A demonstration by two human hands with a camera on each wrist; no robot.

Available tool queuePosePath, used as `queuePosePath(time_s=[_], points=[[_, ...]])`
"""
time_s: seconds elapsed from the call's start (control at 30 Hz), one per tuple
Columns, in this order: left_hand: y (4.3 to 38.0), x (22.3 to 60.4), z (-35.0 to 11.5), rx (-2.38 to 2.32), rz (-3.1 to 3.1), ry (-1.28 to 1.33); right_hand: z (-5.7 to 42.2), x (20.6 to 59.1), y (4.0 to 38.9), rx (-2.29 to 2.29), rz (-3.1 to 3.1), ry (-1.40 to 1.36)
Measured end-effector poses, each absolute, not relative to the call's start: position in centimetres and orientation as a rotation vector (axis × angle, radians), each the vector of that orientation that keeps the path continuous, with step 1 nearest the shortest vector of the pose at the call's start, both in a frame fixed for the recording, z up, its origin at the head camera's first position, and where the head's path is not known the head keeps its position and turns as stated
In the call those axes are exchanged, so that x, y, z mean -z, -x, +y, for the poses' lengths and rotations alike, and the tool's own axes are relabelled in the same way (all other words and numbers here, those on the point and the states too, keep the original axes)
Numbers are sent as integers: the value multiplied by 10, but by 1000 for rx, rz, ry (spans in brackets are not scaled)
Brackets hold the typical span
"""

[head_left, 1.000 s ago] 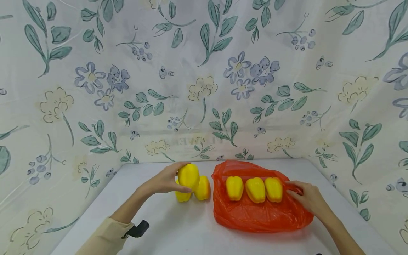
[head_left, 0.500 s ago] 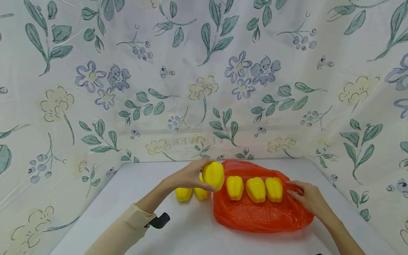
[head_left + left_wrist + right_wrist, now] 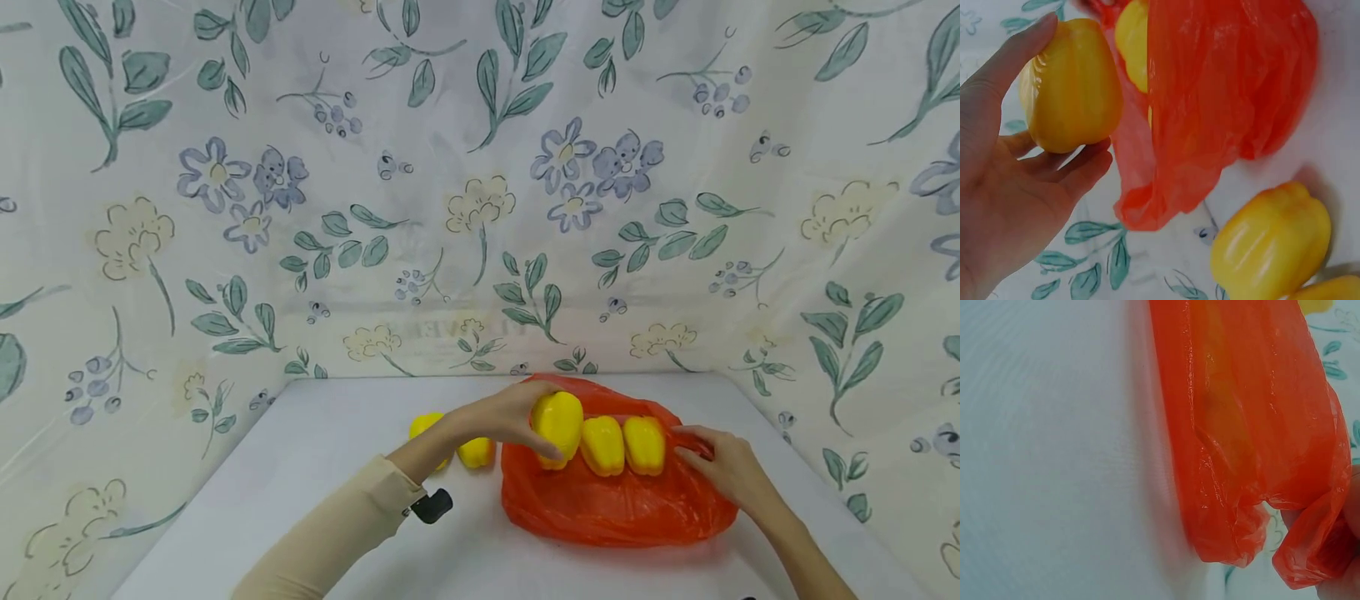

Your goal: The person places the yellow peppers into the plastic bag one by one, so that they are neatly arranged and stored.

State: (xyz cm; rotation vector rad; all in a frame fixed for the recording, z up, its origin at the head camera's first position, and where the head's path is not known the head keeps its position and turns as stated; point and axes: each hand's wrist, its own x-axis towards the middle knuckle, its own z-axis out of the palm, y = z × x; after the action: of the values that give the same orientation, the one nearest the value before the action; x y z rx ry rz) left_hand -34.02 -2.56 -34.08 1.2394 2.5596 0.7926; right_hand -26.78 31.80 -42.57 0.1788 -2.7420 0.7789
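My left hand (image 3: 506, 417) grips a yellow bell pepper (image 3: 561, 423) over the left side of a red plastic bag (image 3: 615, 512). In the left wrist view, the thumb and fingers wrap this held pepper (image 3: 1075, 87) beside the bag's mouth. Inside the bag, two peppers show plainly, a middle one (image 3: 603, 446) and a right one (image 3: 644, 446); the leftmost is mostly hidden behind the held pepper. At the bag's right edge, my right hand (image 3: 723, 467) pinches the film, whose bunched fold (image 3: 1316, 540) appears in the right wrist view.
Two more yellow bell peppers lie on the white table (image 3: 300, 467) left of the bag: one (image 3: 476, 452) near it and another (image 3: 426, 423) partly behind my left forearm. A floral curtain (image 3: 420, 192) hangs behind and at both sides.
My left hand has carried its pepper rightward from above the loose peppers to the bag, where it now overlaps the leftmost pepper inside. The right hand has stayed on the bag's edge.
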Motion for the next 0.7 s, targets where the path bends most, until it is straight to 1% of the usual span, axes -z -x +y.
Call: queuePosePath(time_s=[0.43, 0.7], points=[[341, 350, 22, -578, 2583, -1241, 316, 426, 268, -779, -2742, -183], [336, 350, 48, -635, 2457, -1215, 319, 426, 267, -793, -2744, -172]])
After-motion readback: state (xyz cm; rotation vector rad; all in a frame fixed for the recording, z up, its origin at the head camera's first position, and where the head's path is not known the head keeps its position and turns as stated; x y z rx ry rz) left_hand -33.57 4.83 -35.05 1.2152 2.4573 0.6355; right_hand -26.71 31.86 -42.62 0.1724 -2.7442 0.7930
